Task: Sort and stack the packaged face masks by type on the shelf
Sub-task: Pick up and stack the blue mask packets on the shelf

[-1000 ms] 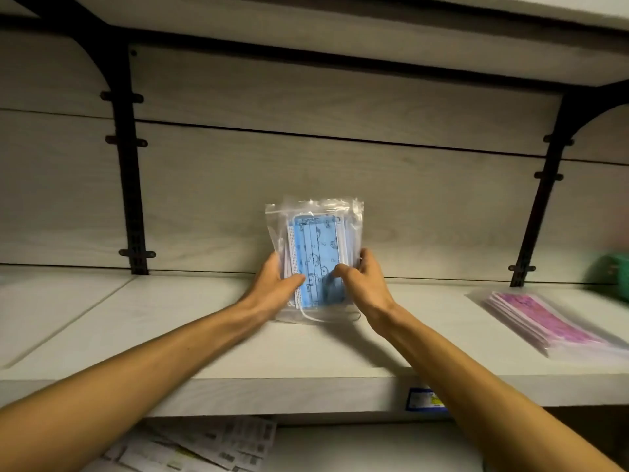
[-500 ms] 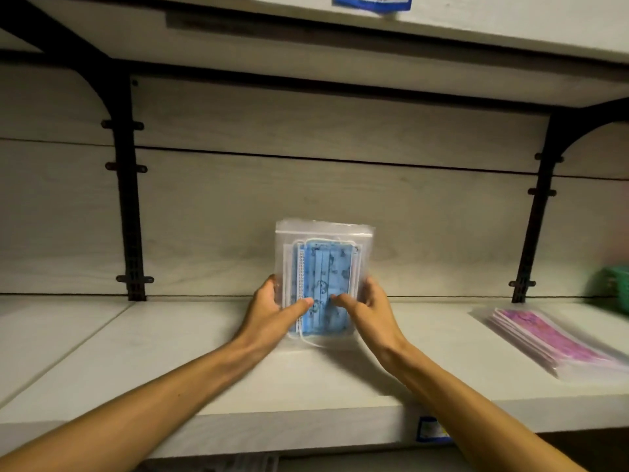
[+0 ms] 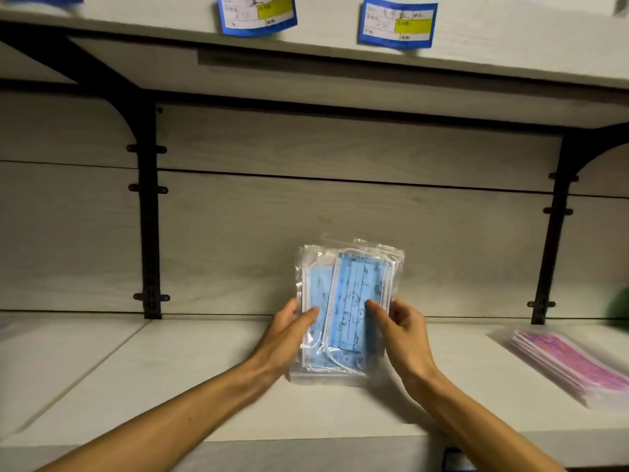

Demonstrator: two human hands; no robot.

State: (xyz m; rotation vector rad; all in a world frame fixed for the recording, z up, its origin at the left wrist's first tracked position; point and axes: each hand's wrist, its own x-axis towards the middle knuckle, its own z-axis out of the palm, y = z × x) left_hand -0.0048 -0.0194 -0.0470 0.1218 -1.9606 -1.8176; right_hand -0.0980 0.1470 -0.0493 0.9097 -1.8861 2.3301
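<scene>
A bundle of blue patterned face mask packs (image 3: pixel 350 294) in clear plastic bags stands upright on the white shelf (image 3: pixel 170 386), against the back wall. The packs are fanned apart, the front one tilted to the right. My left hand (image 3: pixel 289 332) grips the bundle's left edge, thumb on the front. My right hand (image 3: pixel 398 330) grips the right edge, thumb on the front pack. A flat stack of pink mask packs (image 3: pixel 571 366) lies on the shelf at the right.
Black shelf brackets stand at the left (image 3: pixel 149 233) and right (image 3: pixel 551 240) of the back wall. The upper shelf's front edge carries blue-bordered price labels (image 3: pixel 396 22). Something green (image 3: pixel 619 308) shows at the far right edge.
The blue packs, squared together before, are now fanned apart with the front pack tilted right. The view has tipped upward, showing the upper shelf's labels.
</scene>
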